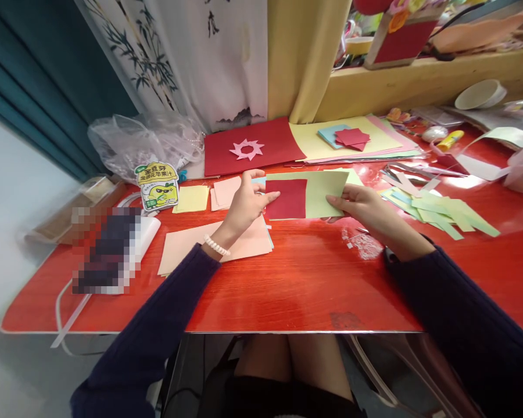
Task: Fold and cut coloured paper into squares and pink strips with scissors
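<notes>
My left hand [249,203] pinches the left edge of a dark red paper square [291,200], thumb in front. That square lies flat against the left part of a light green paper sheet [325,190], held up above the table. At the sheet's right end my right hand [361,208] grips it between thumb and fingers. Below my left hand lies a stack of peach paper [215,247]. Small stacks of yellow squares [192,199] and pink squares [224,193] sit to its left.
Behind are a pink paper ring [247,150] on a red sheet [218,159] and red squares [353,138] on yellow sheets. Green paper scraps [453,212] lie right, beside a clear crumpled piece [366,244]. A juice-labelled pouch [157,187] and a blurred-out device [107,249] stand left.
</notes>
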A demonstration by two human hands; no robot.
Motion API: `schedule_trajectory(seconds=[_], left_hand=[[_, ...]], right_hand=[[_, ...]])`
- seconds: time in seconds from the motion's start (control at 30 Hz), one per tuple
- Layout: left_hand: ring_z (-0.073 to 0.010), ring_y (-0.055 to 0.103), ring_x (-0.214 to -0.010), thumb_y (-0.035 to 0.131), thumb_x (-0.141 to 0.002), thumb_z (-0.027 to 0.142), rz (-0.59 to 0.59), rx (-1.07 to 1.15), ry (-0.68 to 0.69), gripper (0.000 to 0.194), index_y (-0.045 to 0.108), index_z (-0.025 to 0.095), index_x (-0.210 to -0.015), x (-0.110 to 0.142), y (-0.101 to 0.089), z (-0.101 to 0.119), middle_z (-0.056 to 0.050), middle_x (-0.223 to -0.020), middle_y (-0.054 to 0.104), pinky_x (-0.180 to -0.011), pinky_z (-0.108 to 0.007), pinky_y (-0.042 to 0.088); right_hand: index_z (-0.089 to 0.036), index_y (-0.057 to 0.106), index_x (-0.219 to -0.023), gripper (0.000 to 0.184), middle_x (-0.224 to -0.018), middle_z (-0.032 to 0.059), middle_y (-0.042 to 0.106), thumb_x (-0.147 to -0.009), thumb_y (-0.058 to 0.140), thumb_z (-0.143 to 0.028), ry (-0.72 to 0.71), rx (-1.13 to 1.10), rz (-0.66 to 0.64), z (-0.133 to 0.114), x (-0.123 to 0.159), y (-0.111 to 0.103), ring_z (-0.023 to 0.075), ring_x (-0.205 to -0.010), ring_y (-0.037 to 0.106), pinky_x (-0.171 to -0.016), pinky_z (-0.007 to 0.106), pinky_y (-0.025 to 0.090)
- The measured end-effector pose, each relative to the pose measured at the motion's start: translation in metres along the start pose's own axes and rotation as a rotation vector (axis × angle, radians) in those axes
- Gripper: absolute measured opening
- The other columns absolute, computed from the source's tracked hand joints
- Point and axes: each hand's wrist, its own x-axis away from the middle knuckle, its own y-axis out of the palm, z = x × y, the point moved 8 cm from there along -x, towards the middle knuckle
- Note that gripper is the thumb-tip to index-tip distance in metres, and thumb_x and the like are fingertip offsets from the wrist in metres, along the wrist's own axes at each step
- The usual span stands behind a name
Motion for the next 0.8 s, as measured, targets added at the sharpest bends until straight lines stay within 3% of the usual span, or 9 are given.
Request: schedule_trajectory(seconds=[0.1, 0.2, 0.37, 0.57, 0.8], left_hand=[[-0.0051, 0.037, -0.042, 0.061, -0.082, 0.021, -0.060, -0.022, 0.029, 0.013, 0.048, 0.020, -0.084, 0.001, 0.006, 0.002, 0.008, -0.057, 0.040, -0.042, -0.021, 0.028], [-0.0070, 0.039, -0.045, 0.060, -0.084, 0.025, -0.097, -0.121, 0.117, 0.019, 0.047, 0.019, -0.070, 0.000, 0.008, 0.002, 0.006, -0.053, 0.041, -0.046, -0.023, 0.030], [-0.0097, 0.039, -0.051, 0.061, -0.082, 0.024, -0.166, -0.245, 0.184, 0.024, 0.044, 0.020, -0.066, -0.002, 0.011, -0.006, 0.005, -0.056, 0.043, -0.050, -0.025, 0.031], [-0.0126, 0.047, -0.059, 0.062, -0.081, 0.025, -0.205, -0.248, 0.217, 0.019, 0.046, 0.021, -0.071, -0.001, 0.010, -0.001, 0.004, -0.060, 0.049, -0.057, -0.027, 0.036], [-0.0096, 0.038, -0.052, 0.062, -0.080, 0.026, -0.230, -0.258, 0.192, 0.027, 0.039, 0.021, -0.066, 0.000, 0.008, -0.002, 0.007, -0.056, 0.041, -0.052, -0.025, 0.029]], right_hand=[[-0.021, 0.067, -0.110, 0.036, -0.100, 0.0063, 0.070, -0.081, 0.063, -0.041, -0.098, 0.091, 0.044, -0.002, -0.002, -0.004, 0.0228, -0.085, 0.066, -0.076, 0.040, 0.056], [-0.022, 0.067, -0.109, 0.034, -0.104, 0.0049, 0.070, -0.081, 0.063, -0.040, -0.136, 0.099, 0.054, -0.001, -0.004, -0.006, 0.0234, -0.095, 0.064, -0.088, 0.042, 0.051], [-0.023, 0.069, -0.106, 0.034, -0.104, 0.0046, 0.071, -0.078, 0.066, -0.042, -0.138, 0.113, -0.008, 0.002, -0.007, -0.003, 0.0241, -0.095, 0.065, -0.090, 0.043, 0.049], [-0.025, 0.072, -0.101, 0.029, -0.101, 0.0027, 0.071, -0.077, 0.066, -0.042, -0.116, 0.141, -0.058, 0.007, -0.007, -0.003, 0.0240, -0.095, 0.065, -0.089, 0.043, 0.049], [-0.024, 0.072, -0.098, 0.029, -0.099, 0.0027, 0.071, -0.076, 0.067, -0.043, -0.096, 0.146, -0.067, 0.014, -0.010, -0.006, 0.0238, -0.096, 0.064, -0.089, 0.042, 0.048]])
